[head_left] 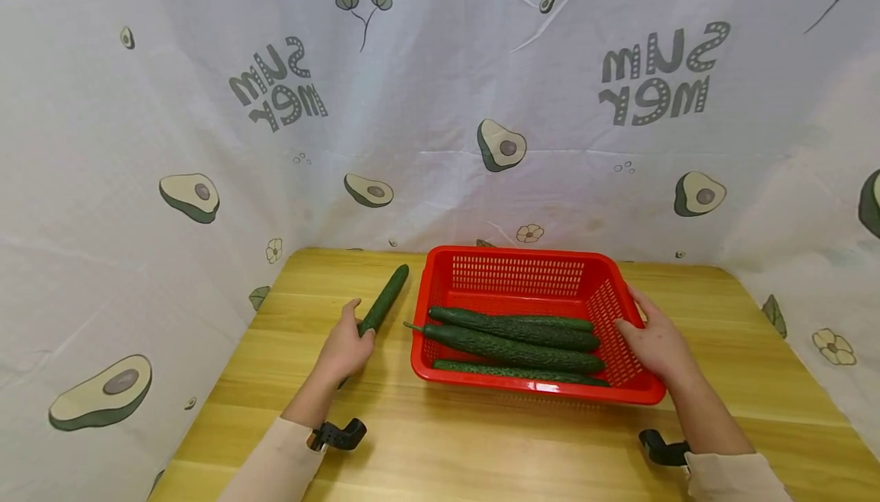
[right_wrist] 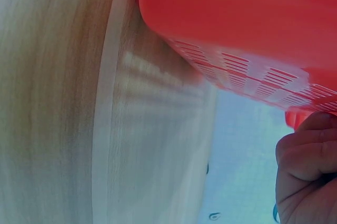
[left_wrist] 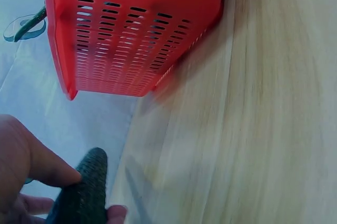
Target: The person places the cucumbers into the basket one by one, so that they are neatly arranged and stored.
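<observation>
My left hand (head_left: 347,345) grips a dark green cucumber (head_left: 386,297) left of the basket, its far end pointing away from me. In the left wrist view, thumb and fingers pinch the same cucumber (left_wrist: 87,192) over the table. The right hand (head_left: 653,338) holds the right rim of a red plastic basket (head_left: 516,256), thumb inside and fingers round the outside. Within the basket lie several long cucumbers (head_left: 509,343), side by side; one has its thin stem poking over the left rim. The right wrist view shows curled fingers (right_wrist: 308,153) under the basket's edge.
A wood-grain table (head_left: 495,448) carries the basket. Behind it and at both sides hangs a white curtain (head_left: 426,105) printed with avocados and lettering. Each wrist wears a black camera mount (head_left: 341,435).
</observation>
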`<state>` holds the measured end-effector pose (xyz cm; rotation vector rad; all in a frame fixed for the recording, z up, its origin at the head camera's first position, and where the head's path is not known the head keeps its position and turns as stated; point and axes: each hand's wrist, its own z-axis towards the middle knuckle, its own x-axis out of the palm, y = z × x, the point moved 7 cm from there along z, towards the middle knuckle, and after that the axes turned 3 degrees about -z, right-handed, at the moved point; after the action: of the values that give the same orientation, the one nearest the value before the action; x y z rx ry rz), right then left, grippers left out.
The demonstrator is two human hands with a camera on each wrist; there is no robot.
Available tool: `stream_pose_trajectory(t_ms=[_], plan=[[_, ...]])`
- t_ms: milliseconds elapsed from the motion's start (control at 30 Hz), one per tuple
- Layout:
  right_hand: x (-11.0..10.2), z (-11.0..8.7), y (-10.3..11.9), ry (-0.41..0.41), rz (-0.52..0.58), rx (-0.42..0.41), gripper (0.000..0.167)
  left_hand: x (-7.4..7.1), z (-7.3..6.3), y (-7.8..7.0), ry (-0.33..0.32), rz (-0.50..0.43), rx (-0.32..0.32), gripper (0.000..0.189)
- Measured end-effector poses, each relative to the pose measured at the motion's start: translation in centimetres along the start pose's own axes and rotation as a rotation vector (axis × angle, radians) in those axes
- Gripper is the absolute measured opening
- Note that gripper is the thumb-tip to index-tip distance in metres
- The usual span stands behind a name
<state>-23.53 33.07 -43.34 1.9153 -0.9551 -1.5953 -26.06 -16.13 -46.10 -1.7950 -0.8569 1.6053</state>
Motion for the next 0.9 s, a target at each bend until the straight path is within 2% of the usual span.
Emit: stream_pose_trajectory(t_ms=[133,300,433,567,667,733,900], plan=[[0.0,0.1,0.0,-0.002,-0.004,0.002,0.074,-0.8,0.1,-0.6,-0.063,-0.045,0.062,0.068],[0.0,0.2,-0.1,-0.004,-0.01,0.003,0.074,-2.0,0.3,-2.3,-0.133,-0.093,0.168,0.063],[0.0,0.2,-0.1,-0.003,-0.005,0.004,0.074,-2.5,0.6,-4.1,-0.138,-0.119,0.222,0.057],[0.0,0.1,-0.2,-0.005,-0.002,0.007,0.075,-2.3,0.9,-6.7,-0.057,-0.126,0.288,0.054],[0.0,0.0,-0.3,-0.009,-0.002,0.007,0.075,-1.7,1.0,-9.3,0.037,-0.08,0.389,0.051],[0.0,0.0,-0.3,-0.01,0.003,0.006,0.075,-1.1,1.0,-11.1,0.108,-0.006,0.459,0.048],[0.0,0.0,-0.3,-0.011,0.005,0.009,0.075,0.7,0.8,-15.8,0.297,0.252,0.626,0.044]])
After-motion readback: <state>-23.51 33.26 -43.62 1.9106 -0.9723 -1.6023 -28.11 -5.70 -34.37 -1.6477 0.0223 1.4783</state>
